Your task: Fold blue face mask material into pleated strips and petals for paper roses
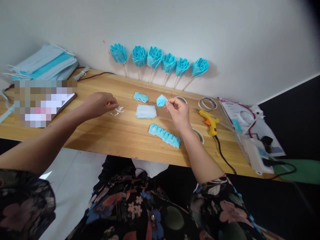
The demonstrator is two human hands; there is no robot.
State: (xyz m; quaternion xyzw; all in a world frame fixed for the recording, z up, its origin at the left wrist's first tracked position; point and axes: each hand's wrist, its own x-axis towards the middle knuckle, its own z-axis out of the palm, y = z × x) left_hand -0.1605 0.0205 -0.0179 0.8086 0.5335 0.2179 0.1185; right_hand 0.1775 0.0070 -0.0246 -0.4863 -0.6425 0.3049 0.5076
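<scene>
My right hand (pixel 179 111) pinches a small folded blue petal (pixel 162 100) between thumb and fingers, above the table. My left hand (pixel 101 101) is closed over a few white paper strips (pixel 117 111) on the wood; whether it pinches one is unclear. Between the hands lies a stack of pale rectangular sheets (pixel 146 112). Behind it is a short group of folded blue pieces (pixel 140 97). Nearer me, a longer overlapping row of folded blue petals (pixel 164 135) runs slantwise.
Several blue flowers on sticks (pixel 154 57) lean against the wall. Rolls of tape (pixel 207 103) and a yellow glue gun (pixel 209 121) with a black cord lie right, beside a white power strip (pixel 258 160). Face masks (pixel 45 63) are piled left, behind a blurred phone-like device (pixel 65 105).
</scene>
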